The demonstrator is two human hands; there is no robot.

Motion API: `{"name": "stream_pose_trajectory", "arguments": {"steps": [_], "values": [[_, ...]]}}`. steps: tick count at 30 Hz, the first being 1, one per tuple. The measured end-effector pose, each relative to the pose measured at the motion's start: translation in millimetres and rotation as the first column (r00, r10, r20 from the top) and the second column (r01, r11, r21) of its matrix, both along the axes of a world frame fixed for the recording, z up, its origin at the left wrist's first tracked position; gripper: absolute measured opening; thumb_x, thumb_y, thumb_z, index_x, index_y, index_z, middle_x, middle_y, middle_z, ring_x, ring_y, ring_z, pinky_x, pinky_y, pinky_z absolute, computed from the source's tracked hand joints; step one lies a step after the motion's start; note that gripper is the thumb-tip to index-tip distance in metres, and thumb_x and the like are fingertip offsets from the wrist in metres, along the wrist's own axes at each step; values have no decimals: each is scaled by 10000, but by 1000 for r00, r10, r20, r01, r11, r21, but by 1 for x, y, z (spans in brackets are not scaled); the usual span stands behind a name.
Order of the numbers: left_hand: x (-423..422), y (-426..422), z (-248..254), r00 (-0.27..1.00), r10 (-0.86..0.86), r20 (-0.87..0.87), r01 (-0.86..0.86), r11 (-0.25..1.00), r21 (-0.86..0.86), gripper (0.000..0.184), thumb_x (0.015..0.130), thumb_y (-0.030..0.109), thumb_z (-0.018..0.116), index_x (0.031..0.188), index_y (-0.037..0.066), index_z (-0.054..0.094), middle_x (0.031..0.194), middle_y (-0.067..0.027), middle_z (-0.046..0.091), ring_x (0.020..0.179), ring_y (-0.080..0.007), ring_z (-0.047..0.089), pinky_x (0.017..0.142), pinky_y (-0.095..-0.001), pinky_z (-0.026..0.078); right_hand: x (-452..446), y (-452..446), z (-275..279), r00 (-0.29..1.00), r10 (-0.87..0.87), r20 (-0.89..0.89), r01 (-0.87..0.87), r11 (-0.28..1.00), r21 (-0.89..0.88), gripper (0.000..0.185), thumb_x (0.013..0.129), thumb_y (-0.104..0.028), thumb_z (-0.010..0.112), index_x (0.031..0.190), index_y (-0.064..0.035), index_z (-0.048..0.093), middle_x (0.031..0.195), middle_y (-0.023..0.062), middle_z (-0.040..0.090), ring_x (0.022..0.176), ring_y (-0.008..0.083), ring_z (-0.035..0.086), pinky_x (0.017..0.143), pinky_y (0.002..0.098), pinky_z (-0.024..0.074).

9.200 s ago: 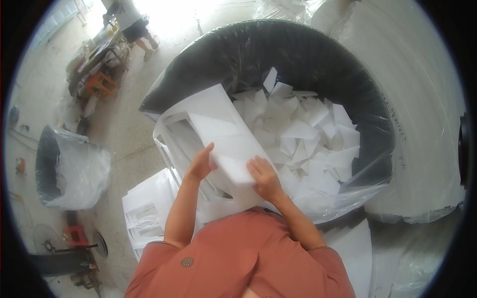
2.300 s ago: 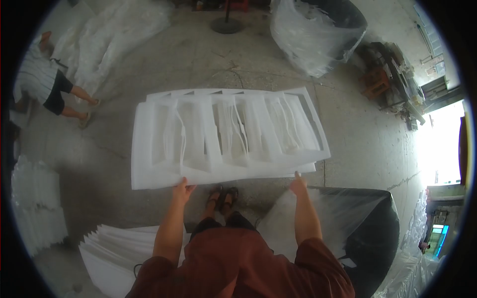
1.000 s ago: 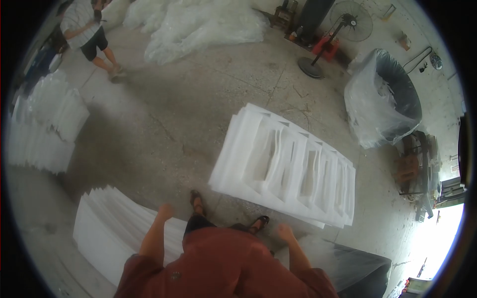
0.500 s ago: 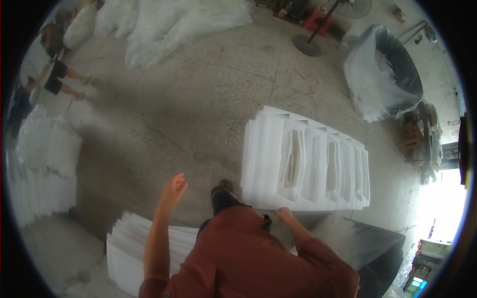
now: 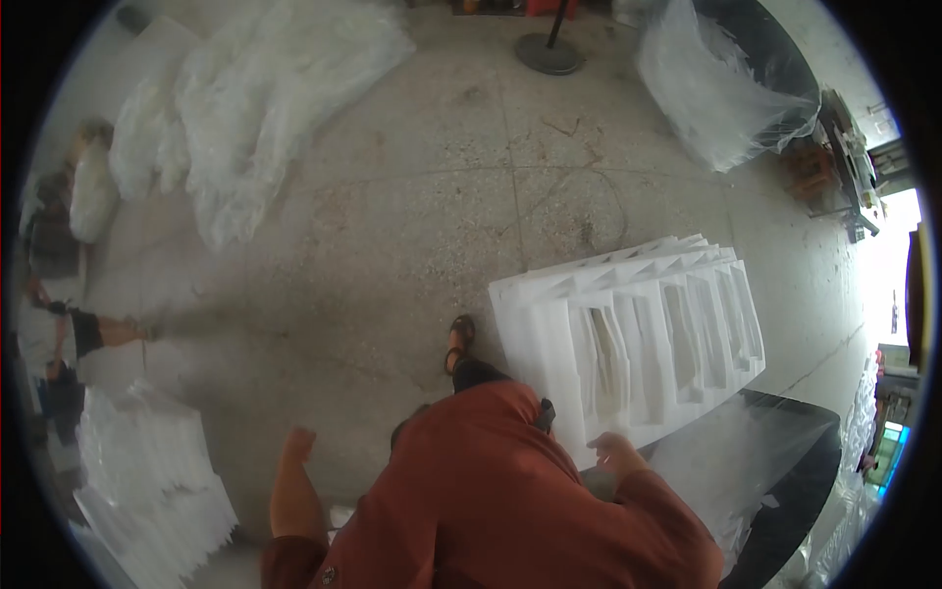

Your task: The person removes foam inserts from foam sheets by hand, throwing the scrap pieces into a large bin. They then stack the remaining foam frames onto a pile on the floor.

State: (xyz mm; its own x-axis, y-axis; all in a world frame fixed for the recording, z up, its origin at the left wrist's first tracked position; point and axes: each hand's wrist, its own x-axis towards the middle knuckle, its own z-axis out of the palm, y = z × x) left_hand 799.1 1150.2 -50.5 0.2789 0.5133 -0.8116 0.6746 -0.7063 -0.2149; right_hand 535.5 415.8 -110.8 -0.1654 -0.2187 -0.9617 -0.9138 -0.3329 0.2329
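Observation:
A stack of white foam frames (image 5: 549, 339) with long slots stands tilted at my right side, its layers stepped along the far edge. My right hand (image 5: 615, 452) is closed at the stack's near edge, fingers curled against the foam. Away from the stack, my left hand (image 5: 299, 445) hangs low over the floor on the other side of my body. It is small and blurred, so how its fingers are set is unclear, and nothing shows in it.
More white foam sheets (image 5: 157, 471) are piled at the lower left. Clear plastic bundles (image 5: 265, 88) lie at the upper left. A person's leg (image 5: 118, 332) shows at the left. Ahead are a fan base (image 5: 548, 54) and a plastic-lined bin (image 5: 702, 98); another dark, plastic-covered container (image 5: 785, 471) is beside me.
The view has turned and moved forward. The foam stack has swung round and sits closer against my right side, my right hand still at its edge. My left hand has dropped lower and back.

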Motion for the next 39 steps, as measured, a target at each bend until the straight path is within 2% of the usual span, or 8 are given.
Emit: {"name": "stream_pose_trajectory", "arguments": {"steps": [1, 4, 7, 13, 19, 23, 30, 39], "values": [[11, -1, 7, 969, 64, -238, -63, 998, 11, 481, 962, 248, 575, 1382, 51, 447, 1222, -145, 587, 1034, -297, 609, 866, -421, 532, 20, -10, 6, 1000, -23, -7, 22, 999, -24, 460, 858, -422, 650, 968, 25, 666, 913, 175, 674, 686, 301, 648, 557, 462, 528], [47, -13, -4, 998, 55, 25, -51, 990, -128, 465, 948, 246, 595, 1348, 44, 468, 1175, -142, 599, 954, -281, 625, 800, -439, 554, 78, -39, 5, 976, 110, 186, -60, 964, -259, 415, 865, -400, 646, 919, 11, 676, 924, 176, 696, 743, 319, 661, 656, 469, 534], [111, -56, -31, 917, 363, 166, -306, 906, -294, 446, 934, 247, 608, 1315, 46, 492, 1148, -144, 602, 939, -266, 629, 777, -438, 556, 131, -62, 6, 613, 427, 665, 46, 821, -569, 419, 856, -365, 608, 1008, 20, 673, 993, 240, 675, 912, 386, 649, 805, 461, 516], [328, -154, -76, 994, -107, 35, 110, 859, -500, 463, 920, 252, 608, 1325, 57, 495, 1111, -142, 605, 964, -269, 632, 775, -419, 550, 299, -71, 16, 460, 604, 651, -152, 776, -613, 315, 911, -295, 548, 1037, -38, 679, 1148, 182, 644, 1010, 382, 612, 873, 439, 488], [597, -186, -175, 797, -153, 584, 465, 773, -432, 435, 925, 217, 586, 1304, 15, 515, 1151, -146, 627, 1015, -252, 627, 778, -379, 548, 415, -20, 22, 696, 351, 626, -2, 873, -487, 358, 921, -303, 542, 1149, -40, 631, 1019, 185, 676, 930, 341, 652, 819, 404, 511], [685, -268, -68, 853, 98, 513, 302, 710, -637, 395, 916, 193, 591, 1275, 34, 547, 1096, -146, 639, 983, -221, 629, 745, -356, 546, 445, 0, -3, 617, 442, 651, -143, 877, -459, 433, 911, -360, 555, 1166, -17, 624, 1028, 196, 677, 960, 349, 648, 845, 416, 496], [715, -264, -97, 921, -134, 366, 344, 720, -602, 316, 899, 180, 599, 1183, 43, 589, 978, -106, 671, 818, -206, 647, 663, -344, 531, 514, 23, 29, 729, 32, 684, 334, 855, -396, 416, 932, -365, 515, 1148, -35, 647, 1102, 223, 660, 1036, 377, 625, 887, 429, 477], [710, -264, -185, 732, -404, 549, 663, 606, -438, 313, 873, 170, 616, 1151, 26, 595, 948, -108, 666, 768, -200, 642, 595, -345, 526, 492, 45, 36, 829, -84, 553, 296, 905, -306, 454, 955, -392, 461, 1086, -4, 656, 1065, 248, 656, 1037, 407, 604, 881, 449, 468]]}}
